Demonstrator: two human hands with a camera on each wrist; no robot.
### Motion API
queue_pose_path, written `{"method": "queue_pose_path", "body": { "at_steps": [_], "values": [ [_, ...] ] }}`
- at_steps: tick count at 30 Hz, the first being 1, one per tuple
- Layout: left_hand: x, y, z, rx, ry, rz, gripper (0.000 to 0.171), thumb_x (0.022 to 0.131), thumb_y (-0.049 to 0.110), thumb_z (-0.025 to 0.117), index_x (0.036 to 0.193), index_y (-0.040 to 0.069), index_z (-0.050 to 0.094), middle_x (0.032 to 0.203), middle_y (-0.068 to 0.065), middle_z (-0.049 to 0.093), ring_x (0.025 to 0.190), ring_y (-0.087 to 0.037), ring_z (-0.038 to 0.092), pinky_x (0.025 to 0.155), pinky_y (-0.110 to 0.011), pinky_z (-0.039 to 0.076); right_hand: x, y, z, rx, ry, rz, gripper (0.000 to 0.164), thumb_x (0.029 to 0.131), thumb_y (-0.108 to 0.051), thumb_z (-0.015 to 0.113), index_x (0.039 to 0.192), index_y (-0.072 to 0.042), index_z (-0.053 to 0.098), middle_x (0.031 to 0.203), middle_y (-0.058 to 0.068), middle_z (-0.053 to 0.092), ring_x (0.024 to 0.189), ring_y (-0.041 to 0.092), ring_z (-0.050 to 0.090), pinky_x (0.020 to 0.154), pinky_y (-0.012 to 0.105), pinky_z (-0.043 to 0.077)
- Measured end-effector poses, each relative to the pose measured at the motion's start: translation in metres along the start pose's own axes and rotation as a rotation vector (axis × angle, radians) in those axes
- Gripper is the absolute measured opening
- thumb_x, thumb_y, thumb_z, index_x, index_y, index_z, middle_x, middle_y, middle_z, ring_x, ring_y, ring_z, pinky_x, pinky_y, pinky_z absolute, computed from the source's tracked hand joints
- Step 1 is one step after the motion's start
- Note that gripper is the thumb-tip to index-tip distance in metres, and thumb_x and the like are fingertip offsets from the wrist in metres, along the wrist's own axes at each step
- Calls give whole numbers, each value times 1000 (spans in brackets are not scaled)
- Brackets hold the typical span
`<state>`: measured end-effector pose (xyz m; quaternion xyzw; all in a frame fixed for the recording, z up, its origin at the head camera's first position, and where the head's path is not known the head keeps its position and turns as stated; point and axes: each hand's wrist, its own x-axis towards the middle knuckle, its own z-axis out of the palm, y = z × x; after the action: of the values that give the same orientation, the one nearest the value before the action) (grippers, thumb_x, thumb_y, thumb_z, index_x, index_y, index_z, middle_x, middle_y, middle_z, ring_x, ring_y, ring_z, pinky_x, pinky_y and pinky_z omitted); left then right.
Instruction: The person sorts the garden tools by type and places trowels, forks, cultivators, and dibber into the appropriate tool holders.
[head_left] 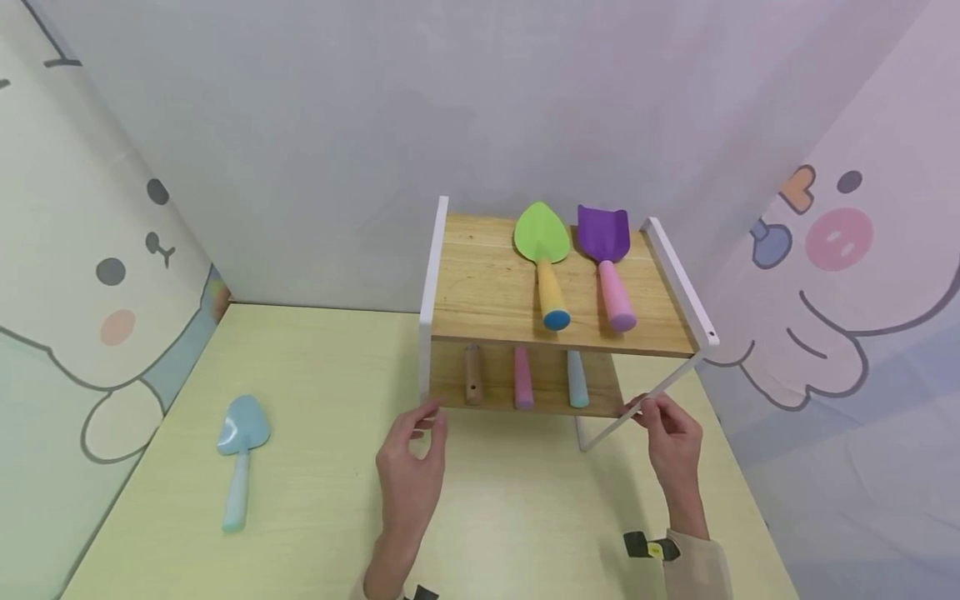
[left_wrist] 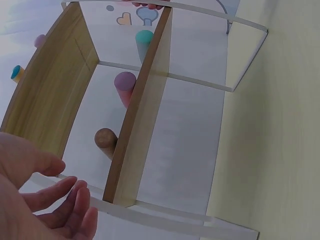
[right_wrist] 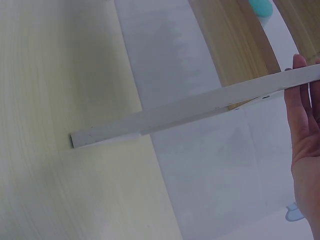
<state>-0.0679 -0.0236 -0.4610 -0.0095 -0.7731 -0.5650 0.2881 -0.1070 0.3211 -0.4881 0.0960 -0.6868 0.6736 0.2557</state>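
Observation:
A two-tier wooden shelf (head_left: 480,283) with white side frames stands before me. My left hand (head_left: 411,467) is at its front left leg, thumb and fingers loosely bent with a gap between them. The right hand (head_left: 675,442) holds the white right leg (right_wrist: 190,107), with some fingers reaching behind it. On the top board lie a green trowel (head_left: 542,237) with a yellow handle and a purple shovel (head_left: 603,233) with a pink handle. Brown (head_left: 473,379), pink (head_left: 522,379) and light blue handles (head_left: 577,379) point forward on the lower board; their heads are hidden.
A light blue toy shovel (head_left: 242,458) lies on the pale table (head_left: 322,400) at the left. A grey-white backdrop (head_left: 337,150) hangs behind, with cartoon-printed cloths (head_left: 82,250) at both sides.

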Motion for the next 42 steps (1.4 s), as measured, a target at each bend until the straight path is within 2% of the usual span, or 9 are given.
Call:
{"method": "queue_pose_path", "body": {
  "at_steps": [7,12,19,23,31,42],
  "values": [
    [-1,-11,-12,9,8,0,16,94,-2,71,109,-1,74,98,-3,76,85,-15,67,75,-18,52,0,-2,0,-10,-8,9,17,101,9,55,101,25,59,89,2,74,82,11,75,80,26,61],
    [-4,-17,-21,30,11,-26,14,96,0,70,109,-2,73,94,-4,75,83,-14,67,74,-21,54,-1,-3,1,-18,5,36,17,102,9,55,102,26,58,90,1,74,84,9,74,80,25,60],
    [-6,-25,-34,39,18,-106,14,98,2,69,110,0,74,96,-6,76,79,-11,67,72,-14,53,-1,-3,0,3,-10,27,13,101,11,54,100,19,63,93,0,74,87,9,74,81,25,59],
    [-6,-31,-40,35,20,-109,13,99,2,67,110,0,74,98,-8,76,83,-8,67,72,-14,54,-1,-2,-1,-6,-13,25,14,102,8,55,101,20,62,93,-1,74,87,9,74,81,25,59],
    [-7,-43,-54,90,31,-125,13,99,3,67,108,-3,74,94,-9,77,83,-1,66,72,-10,53,-1,1,-1,14,-17,19,13,101,10,54,101,22,61,93,1,74,87,10,74,81,25,60],
    [-10,-54,-67,123,48,-162,13,101,5,66,107,-2,75,92,-11,77,79,0,67,71,-9,53,-1,0,-2,-10,-18,18,16,102,9,54,104,24,59,94,-2,74,88,8,73,81,25,59]
  ]
}}
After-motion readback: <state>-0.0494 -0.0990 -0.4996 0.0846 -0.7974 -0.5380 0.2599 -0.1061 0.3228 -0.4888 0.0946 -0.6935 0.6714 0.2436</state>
